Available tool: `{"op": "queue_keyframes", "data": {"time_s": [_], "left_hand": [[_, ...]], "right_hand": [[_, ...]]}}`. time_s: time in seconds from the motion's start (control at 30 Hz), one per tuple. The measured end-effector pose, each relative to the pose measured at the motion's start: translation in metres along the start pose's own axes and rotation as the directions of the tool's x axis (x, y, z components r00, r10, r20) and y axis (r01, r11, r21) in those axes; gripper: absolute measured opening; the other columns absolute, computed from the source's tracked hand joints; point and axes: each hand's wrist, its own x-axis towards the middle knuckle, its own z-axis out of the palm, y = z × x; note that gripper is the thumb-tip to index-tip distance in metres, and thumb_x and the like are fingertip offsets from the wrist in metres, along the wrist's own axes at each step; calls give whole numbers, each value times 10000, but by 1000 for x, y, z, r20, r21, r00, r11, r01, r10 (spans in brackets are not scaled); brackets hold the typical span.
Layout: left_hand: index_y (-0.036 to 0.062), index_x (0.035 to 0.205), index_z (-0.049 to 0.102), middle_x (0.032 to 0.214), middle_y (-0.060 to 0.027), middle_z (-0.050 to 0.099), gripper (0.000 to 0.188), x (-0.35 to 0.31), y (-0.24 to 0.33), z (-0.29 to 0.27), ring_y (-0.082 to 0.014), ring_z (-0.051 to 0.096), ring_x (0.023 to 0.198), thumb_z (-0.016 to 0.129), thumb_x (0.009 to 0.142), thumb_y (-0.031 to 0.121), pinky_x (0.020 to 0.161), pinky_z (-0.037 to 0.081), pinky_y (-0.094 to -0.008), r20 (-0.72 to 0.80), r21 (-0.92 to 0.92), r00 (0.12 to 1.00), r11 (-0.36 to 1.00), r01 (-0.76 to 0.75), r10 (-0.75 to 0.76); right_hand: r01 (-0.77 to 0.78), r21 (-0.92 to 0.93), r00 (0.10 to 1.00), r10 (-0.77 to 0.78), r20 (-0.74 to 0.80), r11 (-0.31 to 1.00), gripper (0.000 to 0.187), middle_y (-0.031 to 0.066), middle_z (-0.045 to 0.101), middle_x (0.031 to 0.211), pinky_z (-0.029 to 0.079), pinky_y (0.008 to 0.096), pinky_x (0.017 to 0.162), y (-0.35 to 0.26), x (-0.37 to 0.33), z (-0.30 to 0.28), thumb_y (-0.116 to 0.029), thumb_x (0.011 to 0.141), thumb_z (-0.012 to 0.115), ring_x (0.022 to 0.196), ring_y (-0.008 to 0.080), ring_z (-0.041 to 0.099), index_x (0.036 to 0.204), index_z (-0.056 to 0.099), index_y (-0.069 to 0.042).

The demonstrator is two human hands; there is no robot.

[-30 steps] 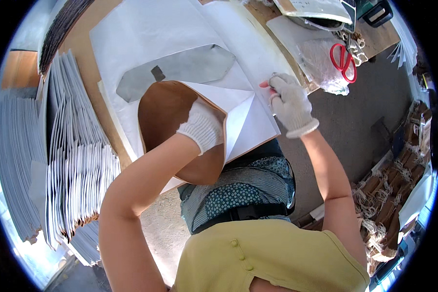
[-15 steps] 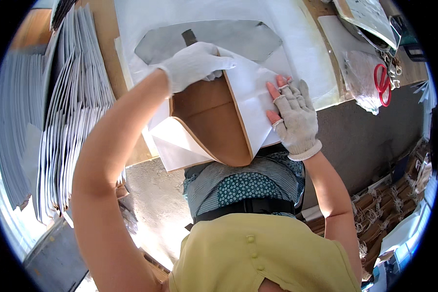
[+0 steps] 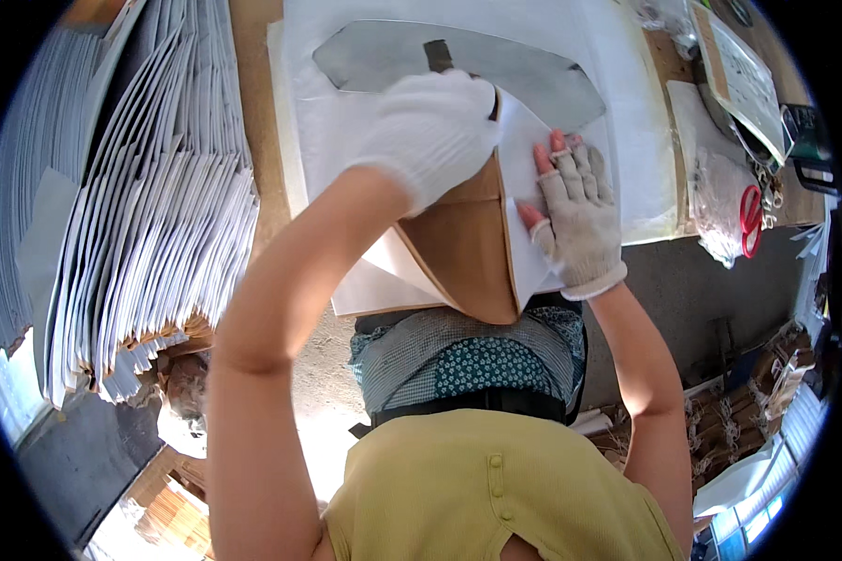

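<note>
While the white-gloved left hand (image 3: 432,131) presses, fingers curled, on the folded brown-and-white paper sheet (image 3: 472,238), the fingerless-gloved right hand (image 3: 575,220) lies spread flat beside it; both have shifted inward since before.

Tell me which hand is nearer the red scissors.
Right. The right hand lies flat on the white sheet, a gap left of the red scissors; the left hand presses farther left.

**Left hand crosses to the fold**

I see my left hand (image 3: 430,131) has swept up from the brown sheet (image 3: 472,248) to its top edge — now just beside the right hand (image 3: 575,215), which has slid down from the corner and lies flat on the white flap (image 3: 524,159).
</note>
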Motion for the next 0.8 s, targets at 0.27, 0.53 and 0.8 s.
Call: {"op": "queue_keyframes", "data": {"time_s": [0.27,0.53,0.8], "left_hand": [[53,1409,609,1398,-194,638,512,-135,-92,63,-388,594,1313,431,1102,422,1155,426,-464,-350,-457,898,885,84,-266],[9,1510,490,1550,-239,499,672,-134,-77,90,-430,423,1481,383,1084,518,1265,260,-537,-418,-194,875,965,178,-245],[-26,1547,423,1622,-252,398,694,-124,-59,81,-419,324,1537,472,1052,458,1291,186,-528,-316,92,923,961,261,-220]], "right_hand": [[276,-18,956,-273,104,961,747,250,410,1617,222,501,1293,5,53,3,-422,965,624,1524,394,358,1545,452,16],[315,151,897,-346,276,937,520,205,573,1480,353,454,1241,-38,104,12,-322,891,657,1439,359,490,1323,647,-34],[538,687,527,-831,179,489,466,61,692,1274,377,422,1239,-55,22,11,-300,701,743,1345,279,567,1127,707,-116]]}}
